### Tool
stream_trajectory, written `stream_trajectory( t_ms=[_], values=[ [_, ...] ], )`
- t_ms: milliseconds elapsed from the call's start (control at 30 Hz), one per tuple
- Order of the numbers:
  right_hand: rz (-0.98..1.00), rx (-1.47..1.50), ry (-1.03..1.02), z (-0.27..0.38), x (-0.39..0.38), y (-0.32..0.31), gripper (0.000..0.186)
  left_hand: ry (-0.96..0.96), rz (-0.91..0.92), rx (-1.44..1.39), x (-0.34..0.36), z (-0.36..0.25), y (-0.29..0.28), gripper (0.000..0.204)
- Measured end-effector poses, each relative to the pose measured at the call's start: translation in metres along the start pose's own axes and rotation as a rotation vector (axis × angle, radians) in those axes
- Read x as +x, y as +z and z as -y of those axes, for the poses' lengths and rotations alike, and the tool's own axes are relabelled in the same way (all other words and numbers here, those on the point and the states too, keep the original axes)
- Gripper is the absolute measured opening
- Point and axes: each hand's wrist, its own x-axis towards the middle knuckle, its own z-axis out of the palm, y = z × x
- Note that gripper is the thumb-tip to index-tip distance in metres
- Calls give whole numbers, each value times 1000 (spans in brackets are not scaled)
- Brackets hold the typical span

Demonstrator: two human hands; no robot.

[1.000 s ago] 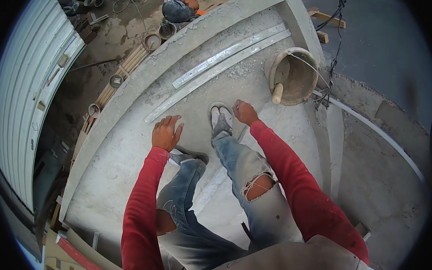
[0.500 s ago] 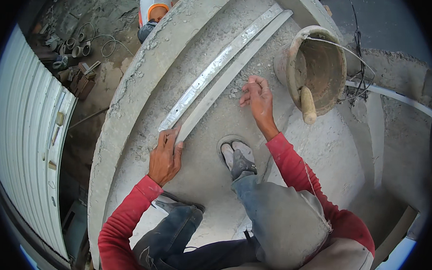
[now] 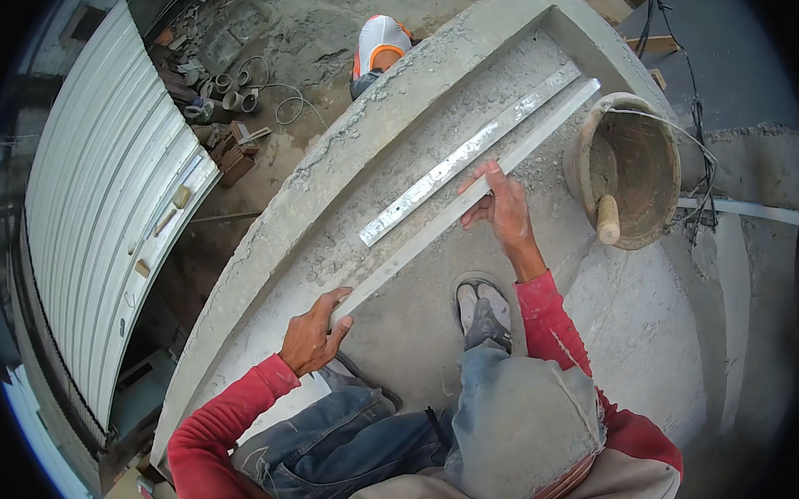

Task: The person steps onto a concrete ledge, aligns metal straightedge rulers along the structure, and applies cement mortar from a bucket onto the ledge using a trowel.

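Note:
My left hand (image 3: pixel 314 330) grips the lower end of a long pale grey bar (image 3: pixel 422 247) with its fingers closed round it. My right hand (image 3: pixel 501 205) holds the same bar about midway along, fingers curled at its edge. A second, shinier silvery bar (image 3: pixel 427 186) lies parallel to it on the gritty concrete ledge (image 3: pixel 443 272) above my feet. Close to my right hand, on its right, stands a cement-stained bucket (image 3: pixel 632 184) with a wire handle and a wooden tool handle (image 3: pixel 609 218) sticking out of it.
A raised concrete rim (image 3: pixel 323 166) curves round the ledge. Beyond it, lower down, a co-worker (image 3: pixel 378 43) bends over. Corrugated metal sheeting (image 3: pixel 89 209) is at the left, with pipes and a hose (image 3: pixel 290 111) on the ground. Black cables (image 3: pixel 700 102) hang behind the bucket.
My hands have reached from open positions over the ledge to take hold of the nearer bar, now shifted at its lower end. My body has bent lower, and the view has shifted.

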Motion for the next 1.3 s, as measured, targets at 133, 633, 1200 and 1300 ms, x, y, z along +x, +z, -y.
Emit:
stream_trajectory(
  t_ms=[133,633,1200,1300],
  values=[
    [153,107,3,6,-20,40,54,-29,-65,-112,32,-52,-23,48],
    [-187,186,-151,-7,-43,19,63,100,36,-143,46,-75,-22,49],
    [71,-420,221,-41,-104,-29,26,161,-469,39,150,43,-152,57],
    [60,-431,245,-38,-115,-27,26,52,-348,-77,207,76,-137,55]
  ],
)
